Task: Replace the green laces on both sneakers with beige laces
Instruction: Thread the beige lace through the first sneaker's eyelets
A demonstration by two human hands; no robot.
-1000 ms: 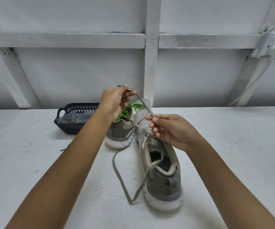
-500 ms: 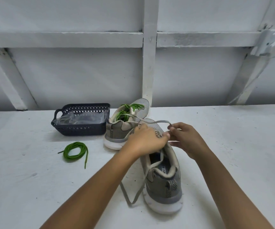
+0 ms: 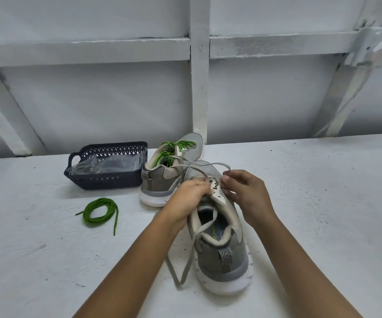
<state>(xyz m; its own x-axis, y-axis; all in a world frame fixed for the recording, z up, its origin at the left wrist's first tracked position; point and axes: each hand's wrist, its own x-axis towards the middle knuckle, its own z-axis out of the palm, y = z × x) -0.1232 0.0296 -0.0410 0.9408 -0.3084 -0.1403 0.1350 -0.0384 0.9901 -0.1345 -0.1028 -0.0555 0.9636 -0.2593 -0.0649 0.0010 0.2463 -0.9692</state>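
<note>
The near grey sneaker [image 3: 222,255] stands heel toward me on the white table [image 3: 323,203], part-laced with a beige lace [image 3: 185,269] that loops up over its toe and trails down to the table on its left. My left hand [image 3: 191,200] grips the sneaker's left eyelet flap and the lace there. Opposite it, my right hand [image 3: 246,193] pinches the lace end at the right eyelet row. Behind and to the left stands the second grey sneaker [image 3: 162,180], which carries a green lace [image 3: 168,154]. A removed green lace [image 3: 100,212] lies coiled on the table at the left.
A dark blue plastic basket [image 3: 107,177] with a clear plastic bag inside sits at the back left, touching the far sneaker. A white wall with wooden beams rises just behind the table.
My left hand came down from high above the far sneaker to the near sneaker's eyelets. The beige lace loop went from taut and raised to slack over the toe. My right hand stayed at the eyelets.
</note>
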